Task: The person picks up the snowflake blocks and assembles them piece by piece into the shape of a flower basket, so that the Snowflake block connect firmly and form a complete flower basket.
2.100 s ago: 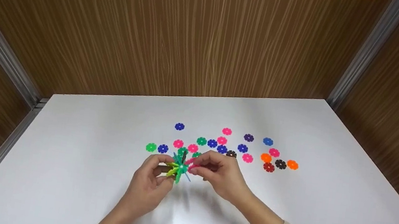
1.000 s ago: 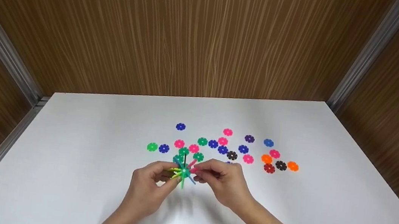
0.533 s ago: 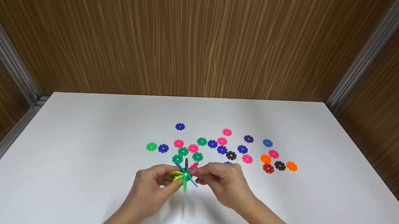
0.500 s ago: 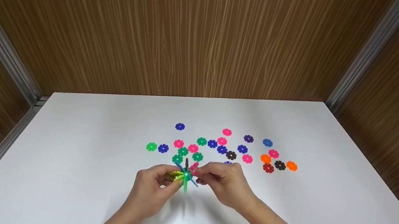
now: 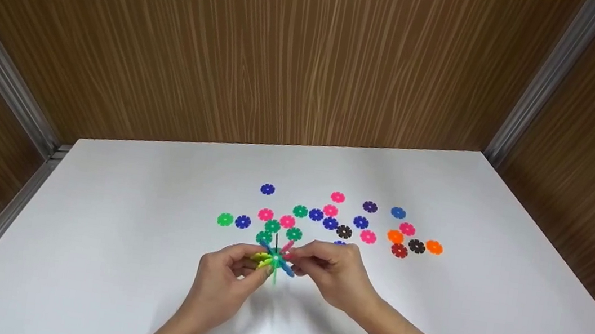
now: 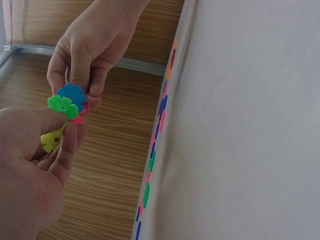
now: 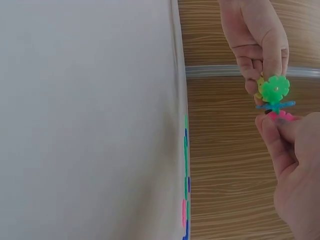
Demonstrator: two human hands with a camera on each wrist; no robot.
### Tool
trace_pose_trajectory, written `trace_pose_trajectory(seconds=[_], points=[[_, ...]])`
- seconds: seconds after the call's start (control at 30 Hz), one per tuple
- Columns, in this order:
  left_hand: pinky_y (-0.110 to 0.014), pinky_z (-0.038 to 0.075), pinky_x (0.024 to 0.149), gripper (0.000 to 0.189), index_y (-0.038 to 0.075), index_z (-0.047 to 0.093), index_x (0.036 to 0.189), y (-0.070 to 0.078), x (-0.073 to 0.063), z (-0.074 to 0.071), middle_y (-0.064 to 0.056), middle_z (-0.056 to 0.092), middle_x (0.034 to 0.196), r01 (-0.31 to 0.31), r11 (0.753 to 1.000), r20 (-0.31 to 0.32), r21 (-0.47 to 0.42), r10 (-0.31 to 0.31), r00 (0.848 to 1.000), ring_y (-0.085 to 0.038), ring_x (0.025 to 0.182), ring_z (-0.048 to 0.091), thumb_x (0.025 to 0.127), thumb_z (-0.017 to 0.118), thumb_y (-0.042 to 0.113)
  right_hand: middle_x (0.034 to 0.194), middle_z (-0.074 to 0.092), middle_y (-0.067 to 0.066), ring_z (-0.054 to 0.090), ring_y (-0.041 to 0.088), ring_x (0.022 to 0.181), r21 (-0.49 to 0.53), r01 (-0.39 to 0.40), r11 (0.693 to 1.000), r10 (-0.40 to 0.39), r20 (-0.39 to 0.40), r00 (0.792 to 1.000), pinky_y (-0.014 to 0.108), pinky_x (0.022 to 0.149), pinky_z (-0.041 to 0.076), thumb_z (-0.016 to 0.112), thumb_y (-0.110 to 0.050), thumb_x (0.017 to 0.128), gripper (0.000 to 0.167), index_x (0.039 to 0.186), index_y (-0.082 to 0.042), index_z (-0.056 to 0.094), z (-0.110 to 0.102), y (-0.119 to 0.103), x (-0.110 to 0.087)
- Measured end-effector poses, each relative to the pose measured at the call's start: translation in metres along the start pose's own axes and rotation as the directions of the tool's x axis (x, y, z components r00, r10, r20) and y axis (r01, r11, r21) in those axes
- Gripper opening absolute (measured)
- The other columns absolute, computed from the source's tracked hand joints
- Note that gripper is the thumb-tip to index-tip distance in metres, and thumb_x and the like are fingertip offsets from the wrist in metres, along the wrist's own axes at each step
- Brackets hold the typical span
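Note:
Between the two hands, above the table, is a cluster of slotted flower-shaped plastic discs [image 5: 276, 257], joined around a teal-green centre disc. Black, blue, yellow, light green and pink discs stick out from it like spokes. My left hand [image 5: 223, 285] grips the yellow discs [image 6: 50, 141] on the left side with thumb and fingers. On the right side, my right hand [image 5: 343, 277] pinches a pink disc [image 7: 282, 115], partly hidden by its fingertips. In the left wrist view a blue disc [image 6: 72, 95] overlaps a light green disc [image 6: 62, 106] near the thumb.
Loose flower discs lie flat on the white table [image 5: 125, 225] beyond the hands: pink [image 5: 368, 236], dark blue [image 5: 267, 189], green [image 5: 300, 211], orange [image 5: 434, 247], black [image 5: 416, 246] and others. Wood-grain panels [image 5: 311, 55] stand behind and at both sides.
Both hands have shifted slightly toward the body since the oldest frame, uncovering table discs behind them. The cluster has turned a little; in the last half second it tilts slightly. The grips stay.

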State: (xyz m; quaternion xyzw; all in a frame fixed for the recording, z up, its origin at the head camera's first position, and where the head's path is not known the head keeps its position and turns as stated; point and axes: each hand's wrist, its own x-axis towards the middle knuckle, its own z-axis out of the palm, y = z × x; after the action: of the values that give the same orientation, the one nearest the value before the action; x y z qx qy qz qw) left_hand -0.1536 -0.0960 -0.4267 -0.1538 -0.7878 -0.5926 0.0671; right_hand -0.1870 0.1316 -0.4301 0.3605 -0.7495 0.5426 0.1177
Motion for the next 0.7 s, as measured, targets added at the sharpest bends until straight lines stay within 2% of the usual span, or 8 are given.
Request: trace_pose_trajectory(seconds=[0.13,0.33,0.53,0.7], points=[[-0.025,0.061,0.084,0.021,0.004,0.077,0.114,-0.0001,0.0005,-0.0042,-0.004,0.078,0.109,0.022,0.999,0.003,-0.028,-0.022,1.000,-0.014,0.090,0.075,0.094,0.081,0.006,0.102,0.081,0.005,0.079,0.021,0.084,0.016,-0.025,1.000,0.026,-0.011,1.000,0.032,0.076,0.064,0.074,0.002,0.096,0.016,0.109,-0.006,0.081,-0.0013,-0.0009,0.0012],[-0.025,0.061,0.085,0.020,0.004,0.077,0.113,-0.0001,0.0005,-0.0045,-0.005,0.078,0.109,0.036,0.999,-0.004,-0.038,-0.036,0.999,-0.014,0.091,0.075,0.094,0.081,0.007,0.102,0.081,0.004,0.079,0.021,0.085,-0.007,0.000,1.000,0.000,-0.016,1.000,0.032,0.076,0.064,0.076,0.002,0.095,0.017,0.110,-0.006,0.081,-0.0023,-0.0017,0.0010],[-0.026,0.062,0.083,0.019,0.003,0.077,0.112,0.0003,-0.0010,-0.0018,-0.004,0.078,0.106,0.014,0.999,-0.015,-0.040,-0.014,1.000,-0.015,0.090,0.076,0.093,0.081,0.006,0.101,0.081,0.005,0.079,0.021,0.083,-0.020,0.045,0.999,-0.046,-0.024,0.999,0.031,0.074,0.064,0.076,0.005,0.094,0.019,0.109,-0.005,0.082,-0.0007,-0.0030,0.0006],[-0.025,0.062,0.082,0.019,0.004,0.077,0.111,0.0022,-0.0025,0.0021,-0.002,0.079,0.106,-0.020,1.000,-0.049,-0.014,0.019,0.999,-0.012,0.089,0.076,0.093,0.082,0.006,0.099,0.081,0.005,0.079,0.020,0.080,-0.036,0.053,0.998,-0.055,-0.045,0.997,0.031,0.072,0.064,0.076,0.007,0.093,0.019,0.107,-0.004,0.082,-0.0001,-0.0044,0.0000]])
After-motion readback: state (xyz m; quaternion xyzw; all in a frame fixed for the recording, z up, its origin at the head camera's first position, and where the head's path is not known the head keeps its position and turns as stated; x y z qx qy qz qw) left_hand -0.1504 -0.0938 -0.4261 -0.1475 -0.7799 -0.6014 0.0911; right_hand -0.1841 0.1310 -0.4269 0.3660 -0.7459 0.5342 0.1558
